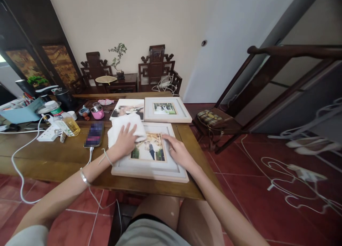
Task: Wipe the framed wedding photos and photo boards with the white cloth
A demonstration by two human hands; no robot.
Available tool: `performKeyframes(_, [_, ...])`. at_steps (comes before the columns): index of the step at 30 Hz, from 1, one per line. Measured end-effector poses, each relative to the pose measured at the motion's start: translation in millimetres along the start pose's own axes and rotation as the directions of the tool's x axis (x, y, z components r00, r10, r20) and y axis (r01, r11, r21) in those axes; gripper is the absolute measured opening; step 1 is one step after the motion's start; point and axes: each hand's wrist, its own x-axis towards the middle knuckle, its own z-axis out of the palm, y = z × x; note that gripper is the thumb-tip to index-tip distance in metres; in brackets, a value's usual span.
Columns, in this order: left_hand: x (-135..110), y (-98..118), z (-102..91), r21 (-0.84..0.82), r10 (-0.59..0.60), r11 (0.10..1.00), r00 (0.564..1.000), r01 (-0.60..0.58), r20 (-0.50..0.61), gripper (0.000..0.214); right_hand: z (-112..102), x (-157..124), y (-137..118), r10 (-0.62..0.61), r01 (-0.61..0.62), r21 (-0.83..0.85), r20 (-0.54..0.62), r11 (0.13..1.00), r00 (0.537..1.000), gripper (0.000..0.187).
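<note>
A white-framed photo (149, 169) lies flat at the near edge of the wooden table (66, 157). My left hand (125, 141) presses flat on a folded white cloth (125, 126) over the frame's upper left corner, fingers spread. My right hand (177, 150) rests flat on the frame's right side, fingers stretched along the picture's edge. A second white frame (167, 110) and an unframed photo print (127, 109) lie just behind.
A phone (94, 134) on a charging cable lies left of the cloth. Further left stand an oil bottle (66, 124), a power strip (49, 132), a pink cup (97, 112) and desk clutter. Carved chairs line the wall. Cables sprawl over the red tile floor (280, 174) at right.
</note>
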Motion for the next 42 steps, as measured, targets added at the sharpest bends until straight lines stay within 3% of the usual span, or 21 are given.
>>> performKeyframes(4, [1.6,4.6,-7.7,-0.027,0.083,0.996,0.994,-0.081,0.068,0.048,0.4,0.2,-0.9,0.003,-0.003,0.023,-0.017,1.0,1.0,0.069])
performKeyframes(8, [-41.6,39.0,-30.7,-0.147,0.265,0.96,0.943,-0.238,0.202,0.052,0.4,0.5,-3.8,0.023,-0.022,0.026,-0.026,0.999,0.999,0.068])
performKeyframes(11, [-77.1,61.9,-44.1,-0.225,0.366,0.918,0.916,-0.327,0.162,0.052,-0.2,0.5,-5.7,0.027,-0.026,0.028,-0.029,0.999,0.999,0.066])
performKeyframes(13, [-88.0,70.2,-46.0,-0.236,0.383,0.908,0.914,-0.346,0.136,0.05,-1.0,0.6,-7.0,0.012,-0.011,0.041,-0.03,0.999,0.999,0.064])
performKeyframes(17, [-68.9,63.7,-30.7,-0.188,0.336,0.93,0.938,-0.316,0.088,0.047,-2.5,1.6,-10.8,-0.014,0.015,0.041,-0.024,0.999,1.0,0.046])
performKeyframes(22, [-9.5,19.2,-0.8,-0.053,0.114,0.992,0.993,-0.113,0.019,0.046,-2.1,2.7,-14.0,0.01,-0.01,0.024,-0.003,1.0,1.0,0.032])
performKeyframes(25, [8.8,3.5,2.2,-0.016,0.082,0.996,0.997,-0.082,0.003,0.046,-1.0,2.6,-13.6,0.026,-0.026,0.021,-0.001,0.999,1.0,0.032])
performKeyframes(28, [-1.5,14.4,-11.8,-0.054,0.13,0.991,0.985,-0.125,0.112,0.049,0.4,2.5,-12.9,0.019,-0.019,0.016,-0.003,1.0,1.0,0.034])
performKeyframes(31, [-33.9,42.6,-35.9,-0.144,0.27,0.96,0.932,-0.241,0.243,0.05,1.4,2.9,-13.2,0.021,-0.021,0.007,-0.017,1.0,1.0,0.034])
performKeyframes(35, [-69.5,72.1,-54.8,-0.219,0.377,0.918,0.897,-0.33,0.231,0.047,-0.2,3.7,-16.0,0.02,-0.019,0.029,-0.039,0.999,0.999,0.035])
performKeyframes(38, [-62.7,73.2,-46.1,-0.232,0.339,0.927,0.922,-0.294,0.186,0.049,-3.6,3.6,-19.4,0.043,-0.04,0.057,-0.066,0.998,0.997,0.038])
performKeyframes(42, [-16.4,61.0,-21.6,-0.183,0.207,0.966,0.968,-0.181,0.139,0.052,-7.3,2.8,-22.5,0.102,-0.097,0.07,-0.082,0.993,0.991,0.042])
